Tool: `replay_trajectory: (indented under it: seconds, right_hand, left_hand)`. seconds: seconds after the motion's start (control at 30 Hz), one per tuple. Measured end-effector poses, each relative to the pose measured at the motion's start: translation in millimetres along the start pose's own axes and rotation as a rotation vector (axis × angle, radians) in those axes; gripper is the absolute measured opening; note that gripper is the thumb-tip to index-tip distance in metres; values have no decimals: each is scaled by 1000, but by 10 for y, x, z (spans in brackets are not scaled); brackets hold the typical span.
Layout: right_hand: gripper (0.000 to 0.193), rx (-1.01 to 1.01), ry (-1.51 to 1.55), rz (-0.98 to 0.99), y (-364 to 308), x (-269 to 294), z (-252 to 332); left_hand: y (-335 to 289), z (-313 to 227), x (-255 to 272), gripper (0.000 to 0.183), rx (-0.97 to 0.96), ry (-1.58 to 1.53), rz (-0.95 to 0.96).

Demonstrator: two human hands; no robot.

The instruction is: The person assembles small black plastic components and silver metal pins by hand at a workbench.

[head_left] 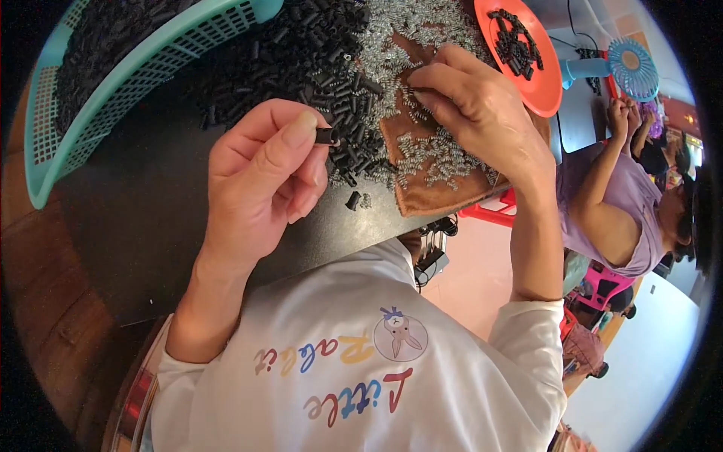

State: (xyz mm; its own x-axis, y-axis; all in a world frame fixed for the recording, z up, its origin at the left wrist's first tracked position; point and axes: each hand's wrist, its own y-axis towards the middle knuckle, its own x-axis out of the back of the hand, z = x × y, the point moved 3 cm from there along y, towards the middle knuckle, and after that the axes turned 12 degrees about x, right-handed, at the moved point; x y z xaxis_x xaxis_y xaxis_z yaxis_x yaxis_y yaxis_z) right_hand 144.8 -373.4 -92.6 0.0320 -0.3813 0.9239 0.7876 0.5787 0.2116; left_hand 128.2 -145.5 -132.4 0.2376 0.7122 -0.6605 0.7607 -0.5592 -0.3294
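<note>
White shirt (248, 407) nearest, six o'clock. At eleven o'clock, black tube (325, 136) juts from pinch of left hand (260, 169). Shirt bears multicoloured lettering (307, 358) (upside down, by rabbit print (401, 336)). Tube's long axis sideways, free end toward three o'clock. Right hand (482, 113), past one o'clock, over springs (439, 160); grip cannot be told.

One fisheye view: we look steeply down from head height, close over the left hand (260, 177) and right hand (486, 113). The table's (143, 233) near edge slants mid-frame, white shirt (467, 377) below; co-worker (625, 200) past right edge, sideways.
</note>
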Motion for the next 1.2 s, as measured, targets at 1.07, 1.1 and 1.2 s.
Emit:
replay_trajectory:
  seconds: [1.07,1.1,1.2]
  right_hand:
    - [7,138,588,-471,361,-178,687]
    - [7,159,522,-505,378,-199,689]
    - [10,242,443,-488,389,-207,704]
  left_hand:
    - [11,38,-19,20,123,-209,42]
    - [9,24,-13,21,119,-221,37]
    - [3,-9,6,23,116,-220,51]
